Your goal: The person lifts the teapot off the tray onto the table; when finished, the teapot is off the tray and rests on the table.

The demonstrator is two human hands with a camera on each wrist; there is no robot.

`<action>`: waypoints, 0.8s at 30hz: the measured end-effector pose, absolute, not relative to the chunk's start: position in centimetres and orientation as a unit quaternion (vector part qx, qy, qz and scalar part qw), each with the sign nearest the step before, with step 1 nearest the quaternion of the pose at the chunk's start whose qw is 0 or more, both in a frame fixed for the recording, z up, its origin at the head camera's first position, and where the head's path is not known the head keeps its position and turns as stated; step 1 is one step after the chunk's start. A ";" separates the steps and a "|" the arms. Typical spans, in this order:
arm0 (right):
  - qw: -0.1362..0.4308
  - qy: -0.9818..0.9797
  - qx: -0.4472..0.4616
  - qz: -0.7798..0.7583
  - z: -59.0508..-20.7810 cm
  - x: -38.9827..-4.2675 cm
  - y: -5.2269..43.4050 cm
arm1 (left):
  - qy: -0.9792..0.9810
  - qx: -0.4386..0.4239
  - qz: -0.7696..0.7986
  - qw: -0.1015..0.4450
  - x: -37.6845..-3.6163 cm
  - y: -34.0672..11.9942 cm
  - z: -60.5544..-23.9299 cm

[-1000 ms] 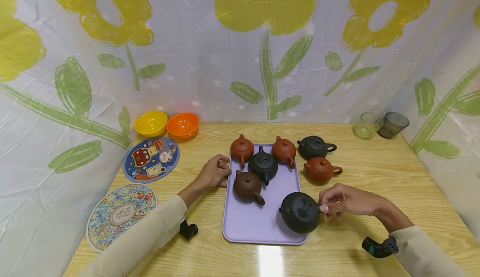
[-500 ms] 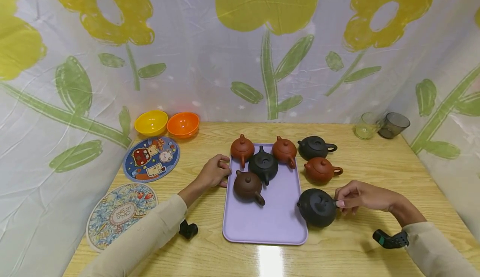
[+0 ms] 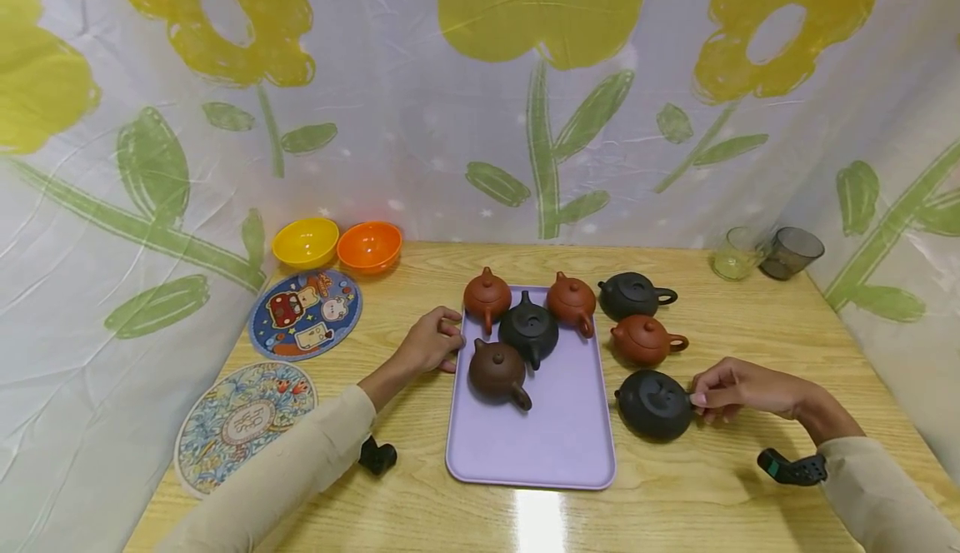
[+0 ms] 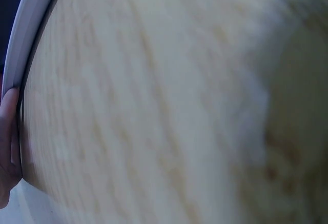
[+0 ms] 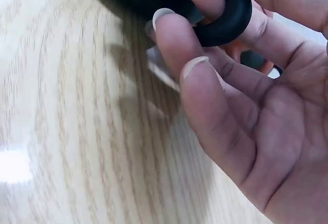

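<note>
- The right hand has its grip curled round the ring handle of a black clay teapot, a finger hooked through the loop in the right wrist view
- That black clay teapot sits on the wooden surface, just beside the right edge of the lilac tray and off it
- The left hand rests at the tray's left edge with fingers loosely curled; in the left wrist view a fingertip touches the rim, pinching nothing
- On the tray stand a brown teapot, a black teapot behind it, and two reddish teapots at the far end
- Off the tray to the right stand another black teapot and a reddish-brown teapot, near the held one
- A yellow bowl and an orange bowl touch at the far left, by the flowered curtain
- A blue cartoon mat lies in front of the bowls; nearer lies a patterned round mat with a central emblem whose characters are too small to read
- Two glass cups stand at the far right corner
- No brand or readable writing shows
</note>
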State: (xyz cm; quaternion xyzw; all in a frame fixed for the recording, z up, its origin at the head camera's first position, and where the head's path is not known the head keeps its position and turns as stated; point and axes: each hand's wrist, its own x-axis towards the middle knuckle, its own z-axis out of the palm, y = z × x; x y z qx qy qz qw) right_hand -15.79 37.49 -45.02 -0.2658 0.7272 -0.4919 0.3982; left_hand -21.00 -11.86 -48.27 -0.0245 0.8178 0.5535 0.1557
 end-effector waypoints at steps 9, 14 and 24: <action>0.404 0.731 -0.238 -0.497 -45.4 -15.8 38.1 | 0.815 -0.021 0.558 0.156 -21.0 -11.9 -48.3; 0.399 0.743 -0.214 -0.492 -45.4 -15.7 38.3 | 0.812 -0.021 0.561 0.157 -21.0 -11.9 -48.2; 0.371 0.781 -0.178 -0.470 -44.9 -15.2 38.7 | 0.814 -0.022 0.559 0.156 -21.1 -11.9 -48.4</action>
